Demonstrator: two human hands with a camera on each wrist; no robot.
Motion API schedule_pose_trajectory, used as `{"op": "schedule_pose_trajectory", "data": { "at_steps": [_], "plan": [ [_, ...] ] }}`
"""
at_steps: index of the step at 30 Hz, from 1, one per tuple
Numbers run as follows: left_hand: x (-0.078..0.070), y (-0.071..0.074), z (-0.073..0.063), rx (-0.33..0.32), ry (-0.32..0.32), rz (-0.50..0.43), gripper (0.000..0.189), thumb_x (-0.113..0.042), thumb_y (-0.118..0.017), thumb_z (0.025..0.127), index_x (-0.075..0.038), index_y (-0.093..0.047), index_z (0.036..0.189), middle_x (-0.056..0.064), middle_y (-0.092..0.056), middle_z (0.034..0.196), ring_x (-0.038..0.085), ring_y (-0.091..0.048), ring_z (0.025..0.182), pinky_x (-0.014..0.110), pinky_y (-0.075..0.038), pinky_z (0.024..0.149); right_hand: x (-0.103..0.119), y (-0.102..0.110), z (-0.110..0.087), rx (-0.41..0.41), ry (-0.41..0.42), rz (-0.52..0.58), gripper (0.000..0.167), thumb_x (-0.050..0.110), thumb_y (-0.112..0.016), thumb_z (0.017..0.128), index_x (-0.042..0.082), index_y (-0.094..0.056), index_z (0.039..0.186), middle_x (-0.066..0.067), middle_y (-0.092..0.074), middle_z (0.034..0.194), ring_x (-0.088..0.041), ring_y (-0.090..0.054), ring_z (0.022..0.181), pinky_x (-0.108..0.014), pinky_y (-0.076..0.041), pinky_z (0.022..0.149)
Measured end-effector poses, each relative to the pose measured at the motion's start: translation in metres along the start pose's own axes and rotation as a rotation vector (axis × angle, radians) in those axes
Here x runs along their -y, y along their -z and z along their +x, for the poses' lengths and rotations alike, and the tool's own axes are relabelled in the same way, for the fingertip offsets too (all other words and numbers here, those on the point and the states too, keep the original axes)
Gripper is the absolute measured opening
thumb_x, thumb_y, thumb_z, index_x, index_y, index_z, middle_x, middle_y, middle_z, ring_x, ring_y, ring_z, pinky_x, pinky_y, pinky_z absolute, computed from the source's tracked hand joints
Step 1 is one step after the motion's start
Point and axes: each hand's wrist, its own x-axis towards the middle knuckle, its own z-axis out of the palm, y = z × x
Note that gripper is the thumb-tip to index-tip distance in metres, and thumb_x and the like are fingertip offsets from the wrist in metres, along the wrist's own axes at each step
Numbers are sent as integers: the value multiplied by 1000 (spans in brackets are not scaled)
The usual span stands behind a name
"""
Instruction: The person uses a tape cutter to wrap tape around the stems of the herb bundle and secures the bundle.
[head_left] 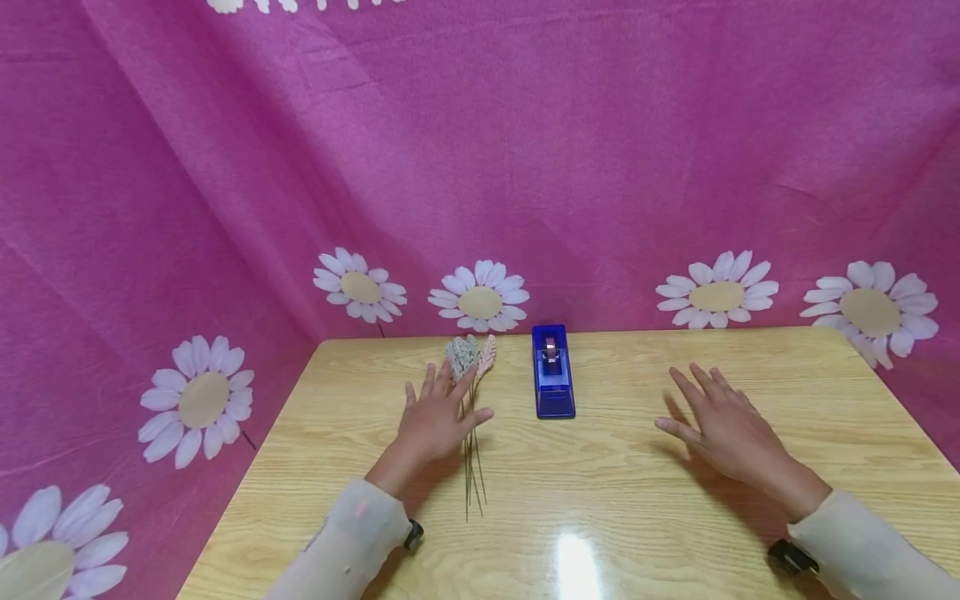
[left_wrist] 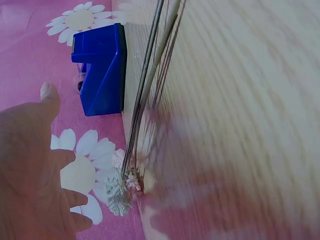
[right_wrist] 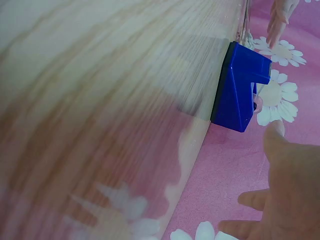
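Note:
A small bunch of artificial flowers point(head_left: 463, 353) with grey-green and pink heads lies on the wooden table, thin dark stems point(head_left: 471, 467) pointing toward the person. Over those stems my left hand point(head_left: 432, 425) hovers with fingers spread; in the left wrist view a gap shows between hand point(left_wrist: 30, 165) and flowers point(left_wrist: 119, 192). Right of the flowers stands a blue tape dispenser point(head_left: 553, 392), also visible in the right wrist view as a blue wedge point(right_wrist: 237, 90). My right hand point(head_left: 727, 433) is spread above the right part of the table, casting a shadow and holding nothing.
The light wooden table point(head_left: 615, 467) has its far edge against a magenta cloth point(head_left: 570, 167) printed with white daisies. The cloth also hangs along the left side. Dark wrist devices point(head_left: 791, 557) sit at both sleeves. A bright glare spot lies near the front.

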Motion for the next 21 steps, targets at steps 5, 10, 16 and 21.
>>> {"op": "schedule_pose_trajectory", "data": {
  "at_steps": [5,10,16,21],
  "plan": [
    [-4,-1,3,0,-9,-19,77,-67,-47,101,-34,-23,165,14,-12,173,40,-4,158,72,-6,120,3,1,1,-8,24,20,86,57,-59,100,-1,-33,159,-37,-26,160,-63,-23,143,-77,-22,111],
    [-11,1,6,4,-22,-25,78,-72,-41,100,-35,-21,165,14,-12,173,38,-4,159,70,-8,121,7,2,3,-4,36,24,85,55,-59,101,-1,-31,159,-36,-27,160,-64,-25,143,-74,-25,112],
    [-20,2,9,22,-34,-41,83,-78,-34,98,-33,-18,166,14,-10,173,39,-6,158,69,-9,121,11,-1,7,4,31,42,84,55,-58,102,1,-30,160,-33,-29,160,-59,-29,143,-75,-32,107],
    [-24,-2,15,20,-49,-41,81,-77,-32,99,-34,-16,166,13,-10,173,39,-8,158,67,-10,122,14,-4,10,3,37,52,83,54,-57,102,2,-31,160,-33,-31,159,-57,-33,141,-74,-37,104]
  ]
}}
